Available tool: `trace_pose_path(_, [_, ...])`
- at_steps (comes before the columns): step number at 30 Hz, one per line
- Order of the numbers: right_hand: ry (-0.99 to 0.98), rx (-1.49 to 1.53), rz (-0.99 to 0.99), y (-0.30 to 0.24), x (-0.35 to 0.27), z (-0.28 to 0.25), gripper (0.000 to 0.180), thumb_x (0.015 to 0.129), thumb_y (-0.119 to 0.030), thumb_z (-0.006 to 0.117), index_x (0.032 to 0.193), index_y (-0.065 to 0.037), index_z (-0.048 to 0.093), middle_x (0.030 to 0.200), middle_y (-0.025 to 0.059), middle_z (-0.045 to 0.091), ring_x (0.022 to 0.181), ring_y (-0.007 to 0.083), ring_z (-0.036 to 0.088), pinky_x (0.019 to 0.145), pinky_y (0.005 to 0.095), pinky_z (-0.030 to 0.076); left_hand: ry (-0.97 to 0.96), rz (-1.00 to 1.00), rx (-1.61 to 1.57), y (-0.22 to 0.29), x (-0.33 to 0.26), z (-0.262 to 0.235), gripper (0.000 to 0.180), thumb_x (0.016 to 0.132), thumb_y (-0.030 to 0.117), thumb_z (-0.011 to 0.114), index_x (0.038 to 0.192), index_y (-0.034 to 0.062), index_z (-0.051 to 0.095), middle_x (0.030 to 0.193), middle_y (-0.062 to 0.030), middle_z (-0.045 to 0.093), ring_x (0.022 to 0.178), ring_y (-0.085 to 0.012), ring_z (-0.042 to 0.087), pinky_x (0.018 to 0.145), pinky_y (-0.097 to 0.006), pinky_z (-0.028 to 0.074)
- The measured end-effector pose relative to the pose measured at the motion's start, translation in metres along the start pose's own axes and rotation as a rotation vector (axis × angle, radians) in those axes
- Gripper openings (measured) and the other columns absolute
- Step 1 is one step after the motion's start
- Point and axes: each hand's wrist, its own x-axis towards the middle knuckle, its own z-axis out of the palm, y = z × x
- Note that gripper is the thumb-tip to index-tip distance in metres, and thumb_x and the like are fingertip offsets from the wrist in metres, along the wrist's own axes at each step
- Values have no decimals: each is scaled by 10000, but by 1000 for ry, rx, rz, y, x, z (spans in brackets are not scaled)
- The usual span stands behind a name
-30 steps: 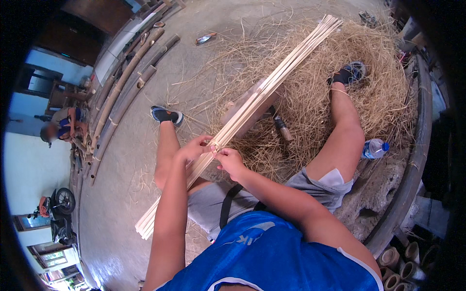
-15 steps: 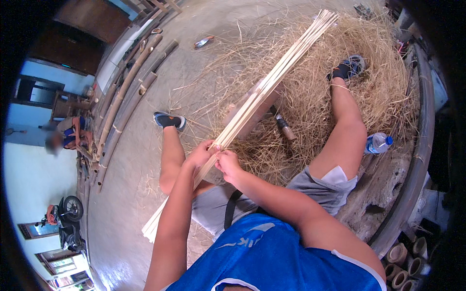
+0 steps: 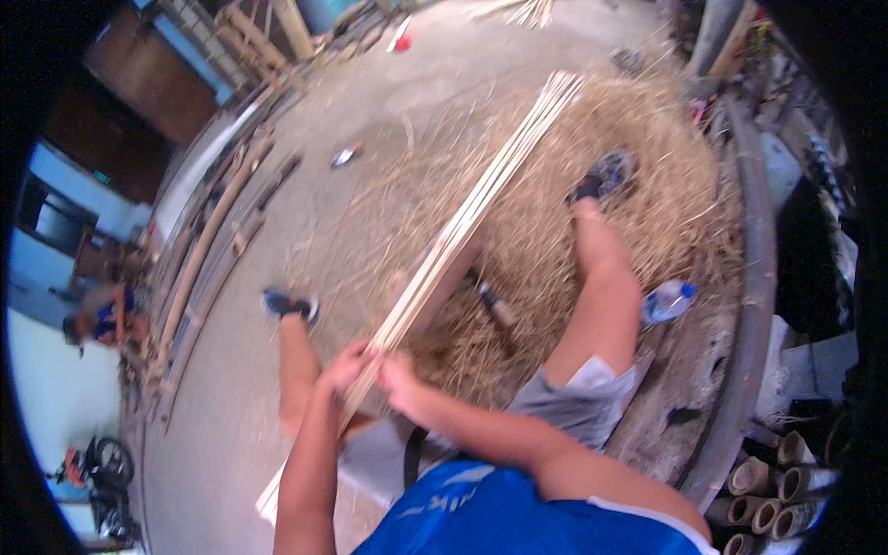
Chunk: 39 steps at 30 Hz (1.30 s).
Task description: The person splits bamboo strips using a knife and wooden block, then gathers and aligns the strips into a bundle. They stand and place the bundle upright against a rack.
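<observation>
A long bundle of thin pale bamboo strips (image 3: pixel 481 199) slants from beside my left forearm up to the far right. My left hand (image 3: pixel 346 367) is closed around its lower part. Right beside it, my right hand (image 3: pixel 396 377) has its fingers curled in against the bundle's right edge; motion blurs its fingertips. Under the strips lies a brownish block (image 3: pixel 450 283), partly covered by them. Just right of the block, a knife-like tool with a wooden handle (image 3: pixel 498 305) rests on the shavings, its blade not clearly visible.
Dry shavings (image 3: pixel 638 120) are heaped around my right foot. A water bottle with a blue cap (image 3: pixel 668 302) stands by my right knee. Bamboo poles (image 3: pixel 215 222) lie along the left, where another person (image 3: pixel 116 314) sits. Cut bamboo tubes (image 3: pixel 749 476) are stacked at lower right.
The view has tilted, so the scene sits lower and further left, with more of the far floor showing. Both hands stay close together at the bundle.
</observation>
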Motion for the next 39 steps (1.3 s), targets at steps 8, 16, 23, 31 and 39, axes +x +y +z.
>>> trace_pose_path(8, [-141,-914,-990,6,3,-51,371,1006,-299,675,1188,-11,527,1009,161,680,840,282,679,748,418,551,-75,-227,-252,18,-4,-3,363,1041,225,630,1340,19,643,1185,-79,716,1054,-162,664,924,-337,533])
trace_pose_path(16, [-274,-787,-654,6,20,-53,576,998,-325,660,1337,-18,310,1010,294,677,908,491,691,761,548,541,-66,-197,-242,26,-5,2,420,976,205,708,1340,13,623,1141,-75,718,1013,-178,679,896,-340,542])
trace_pose_path(23, [-36,-803,-747,-2,5,-30,574,1002,-431,659,1272,-33,345,973,262,672,886,430,705,810,514,535,85,-51,44,-4,17,-3,408,975,285,723,1302,46,675,1148,-86,727,977,-176,668,879,-348,536])
trace_pose_path(31, [-136,-739,-791,-5,-11,-37,532,979,-327,702,1299,-39,390,913,238,697,793,358,726,692,451,554,-126,-176,-305,10,3,2,478,1017,366,665,1348,25,608,1140,-63,701,1003,-150,660,905,-327,533])
trace_pose_path(39, [-159,-841,-948,-12,0,-51,385,980,-235,711,1211,-39,473,707,137,660,609,260,678,576,403,508,-129,-195,-324,29,-3,4,421,1011,269,674,1347,33,579,1142,-78,693,978,-163,695,820,-317,596])
